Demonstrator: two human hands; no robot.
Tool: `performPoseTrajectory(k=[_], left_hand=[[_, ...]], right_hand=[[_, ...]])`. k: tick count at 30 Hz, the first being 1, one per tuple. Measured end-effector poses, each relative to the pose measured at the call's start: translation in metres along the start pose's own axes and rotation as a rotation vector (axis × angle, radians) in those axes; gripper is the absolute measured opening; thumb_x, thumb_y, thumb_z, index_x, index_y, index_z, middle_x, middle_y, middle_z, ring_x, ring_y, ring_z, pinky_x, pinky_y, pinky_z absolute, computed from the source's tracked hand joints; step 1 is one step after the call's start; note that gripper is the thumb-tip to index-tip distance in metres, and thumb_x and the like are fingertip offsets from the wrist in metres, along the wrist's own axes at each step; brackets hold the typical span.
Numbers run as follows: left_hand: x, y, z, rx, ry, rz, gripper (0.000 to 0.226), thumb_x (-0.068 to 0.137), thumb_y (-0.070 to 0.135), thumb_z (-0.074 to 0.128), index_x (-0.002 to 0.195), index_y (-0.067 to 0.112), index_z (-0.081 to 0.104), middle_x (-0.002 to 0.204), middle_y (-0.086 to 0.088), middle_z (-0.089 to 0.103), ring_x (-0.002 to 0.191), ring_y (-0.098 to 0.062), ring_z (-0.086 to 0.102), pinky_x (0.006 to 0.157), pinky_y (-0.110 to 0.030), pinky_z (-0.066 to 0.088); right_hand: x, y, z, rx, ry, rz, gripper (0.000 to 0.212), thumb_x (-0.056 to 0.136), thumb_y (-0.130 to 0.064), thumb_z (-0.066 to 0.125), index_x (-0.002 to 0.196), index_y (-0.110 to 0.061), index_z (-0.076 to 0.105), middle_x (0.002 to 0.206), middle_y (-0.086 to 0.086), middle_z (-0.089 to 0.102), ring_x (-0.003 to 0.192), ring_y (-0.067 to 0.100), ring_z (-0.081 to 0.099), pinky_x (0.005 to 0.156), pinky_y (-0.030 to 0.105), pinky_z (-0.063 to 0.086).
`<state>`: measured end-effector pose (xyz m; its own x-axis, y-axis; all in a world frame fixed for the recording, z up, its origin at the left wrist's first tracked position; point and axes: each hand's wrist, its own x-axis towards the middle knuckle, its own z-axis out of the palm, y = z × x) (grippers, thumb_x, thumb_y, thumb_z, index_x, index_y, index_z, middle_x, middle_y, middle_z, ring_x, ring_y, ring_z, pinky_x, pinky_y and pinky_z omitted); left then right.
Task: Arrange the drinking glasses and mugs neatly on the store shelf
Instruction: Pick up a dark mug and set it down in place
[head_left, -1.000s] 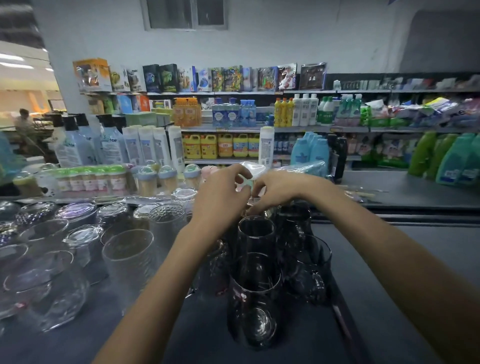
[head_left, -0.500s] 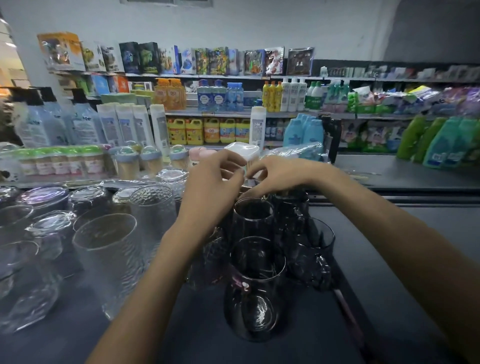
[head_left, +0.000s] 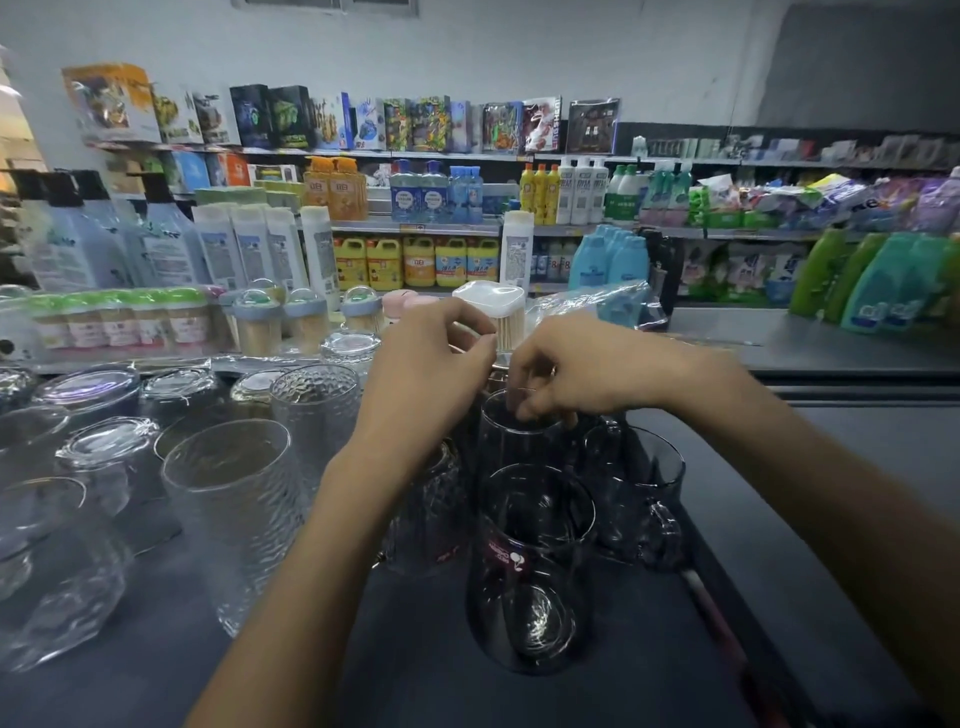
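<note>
Standing left of both hands, clear glasses (head_left: 228, 499) crowd the shelf (head_left: 415, 654). The left hand (head_left: 431, 374) hangs with fingers curled tight; whether it pinches anything I cannot tell. Below and between the hands stands the back glass (head_left: 511, 447), its rim gripped by the curled fingertips of the right hand (head_left: 582, 374). The front glass (head_left: 530, 571) sits nearer, with a mug (head_left: 644, 483) under the right wrist.

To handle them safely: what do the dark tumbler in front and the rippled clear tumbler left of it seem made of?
The dark tumbler: probably smoke-tinted glass, glossy; its base shows through the wall, with sharp glints. The rippled tumbler: probably clear pressed glass with a hammered texture that bends the light; clear plastic cannot be excluded for either.
</note>
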<state>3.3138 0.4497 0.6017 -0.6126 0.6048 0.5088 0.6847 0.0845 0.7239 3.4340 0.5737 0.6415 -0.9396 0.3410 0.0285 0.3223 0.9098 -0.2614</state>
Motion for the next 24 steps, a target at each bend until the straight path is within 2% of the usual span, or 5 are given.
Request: performPoseTrajectory(k=[8, 13, 18, 22, 24], left_hand=[[-0.004, 0.007, -0.005, -0.054, 0.04, -0.005, 0.01, 0.095, 0.029, 0.066, 0.096, 0.026, 0.076, 0.086, 0.007, 0.075, 0.08, -0.005, 0.07, 0.076, -0.034, 0.061], [-0.009, 0.017, -0.013, -0.26, 0.1, -0.02, 0.027, 0.103, 0.042, 0.056, 0.098, 0.023, 0.076, 0.088, 0.008, 0.077, 0.085, -0.006, 0.072, 0.085, -0.037, 0.061], [-0.014, 0.025, -0.019, -0.548, -0.116, -0.113, 0.049, 0.102, 0.057, 0.049, 0.113, 0.015, 0.07, 0.096, -0.004, 0.079, 0.088, -0.012, 0.076, 0.089, -0.044, 0.058], [-0.012, 0.027, -0.021, -0.873, -0.302, -0.166, 0.056, 0.091, 0.041, 0.075, 0.134, 0.009, 0.058, 0.129, -0.012, 0.071, 0.113, -0.028, 0.073, 0.092, -0.047, 0.061], [-0.01, 0.027, -0.021, -0.957, -0.291, -0.178, 0.066, 0.079, 0.022, 0.087, 0.136, 0.006, 0.055, 0.126, -0.017, 0.072, 0.114, -0.033, 0.072, 0.091, -0.044, 0.062]], right_hand=[[-0.012, 0.006, -0.019, 0.161, 0.201, -0.083, 0.006, 0.088, -0.024, 0.081, 0.093, -0.024, 0.084, 0.078, -0.011, 0.078, 0.072, 0.011, 0.073, 0.062, 0.012, 0.051], [-0.032, 0.016, -0.045, 0.495, 0.346, -0.051, 0.01, 0.091, -0.013, 0.075, 0.099, -0.011, 0.081, 0.074, 0.001, 0.077, 0.043, 0.003, 0.05, 0.042, 0.016, 0.04], [-0.029, 0.022, -0.047, 0.933, 0.491, 0.062, 0.009, 0.092, -0.011, 0.07, 0.097, -0.012, 0.077, 0.07, -0.001, 0.076, 0.048, 0.005, 0.057, 0.041, 0.016, 0.043], [-0.019, 0.027, -0.04, 1.232, 0.513, 0.133, 0.014, 0.082, -0.01, 0.075, 0.095, -0.008, 0.074, 0.079, 0.004, 0.076, 0.057, 0.01, 0.058, 0.045, 0.016, 0.048], [-0.018, 0.027, -0.039, 1.304, 0.49, 0.154, 0.021, 0.081, -0.01, 0.074, 0.102, -0.003, 0.073, 0.085, 0.008, 0.076, 0.055, 0.009, 0.06, 0.045, 0.016, 0.049]])
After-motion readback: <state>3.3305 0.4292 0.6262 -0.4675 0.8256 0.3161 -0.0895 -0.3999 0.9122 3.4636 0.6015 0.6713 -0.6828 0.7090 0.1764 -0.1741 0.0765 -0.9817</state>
